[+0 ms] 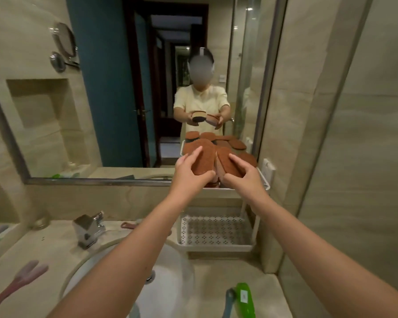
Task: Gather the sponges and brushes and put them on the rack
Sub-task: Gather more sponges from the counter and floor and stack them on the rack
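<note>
Gripping one brown-topped sponge (202, 160) in your left hand (189, 172) and another (228, 164) in your right hand (246, 177), you held both over the white rack's (265, 180) sponge-filled top tier, beside the mirror (115, 88).

Bare forearms, no sleeves below the elbow; pale yellow short-sleeved shirt (201, 99) in the mirror.

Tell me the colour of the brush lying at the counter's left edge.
Pink brush, seen in the head view.
</note>
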Action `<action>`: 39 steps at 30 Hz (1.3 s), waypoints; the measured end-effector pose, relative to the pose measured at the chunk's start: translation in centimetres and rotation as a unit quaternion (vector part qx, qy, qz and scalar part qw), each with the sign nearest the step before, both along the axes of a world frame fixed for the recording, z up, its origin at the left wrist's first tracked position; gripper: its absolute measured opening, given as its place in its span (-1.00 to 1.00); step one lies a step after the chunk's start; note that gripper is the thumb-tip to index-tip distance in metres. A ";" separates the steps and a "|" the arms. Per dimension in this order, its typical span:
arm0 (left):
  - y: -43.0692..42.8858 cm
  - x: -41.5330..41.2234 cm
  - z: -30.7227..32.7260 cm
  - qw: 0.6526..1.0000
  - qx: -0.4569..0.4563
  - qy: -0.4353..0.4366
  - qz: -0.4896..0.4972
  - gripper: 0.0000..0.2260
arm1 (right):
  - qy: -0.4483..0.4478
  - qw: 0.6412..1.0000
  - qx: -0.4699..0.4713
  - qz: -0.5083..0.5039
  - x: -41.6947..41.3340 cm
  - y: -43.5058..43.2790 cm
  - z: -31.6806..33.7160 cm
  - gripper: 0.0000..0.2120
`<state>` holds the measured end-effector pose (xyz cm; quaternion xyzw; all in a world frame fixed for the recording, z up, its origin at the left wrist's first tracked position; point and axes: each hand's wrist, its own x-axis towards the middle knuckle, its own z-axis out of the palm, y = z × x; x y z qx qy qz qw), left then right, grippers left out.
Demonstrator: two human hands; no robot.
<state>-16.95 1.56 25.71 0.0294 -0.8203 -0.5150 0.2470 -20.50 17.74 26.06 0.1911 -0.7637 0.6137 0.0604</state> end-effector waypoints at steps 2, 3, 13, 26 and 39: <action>0.8 -1.9 0.3 1.000 -0.027 0.005 -0.008 -0.30 | 0.012 0.999 0.006 -0.029 -1.2 0.8 0.3 -0.38; 1.1 -2.9 0.4 0.999 -0.040 0.011 -0.012 -0.28 | 0.017 0.999 0.008 -0.041 -1.8 1.1 0.5 -0.38; 1.9 -10.7 1.8 0.992 -0.111 0.016 -0.050 -0.31 | 0.009 0.994 0.023 -0.108 -8.4 2.6 1.2 -0.38; 2.8 -17.9 1.2 0.927 -0.370 -0.045 0.027 -0.34 | -0.053 0.986 0.047 -0.148 -16.1 2.4 -0.6 -0.47; 4.5 -18.0 0.4 0.884 -0.455 -0.096 0.054 -0.36 | -0.028 0.970 0.138 -0.198 -17.9 1.6 -2.8 -0.50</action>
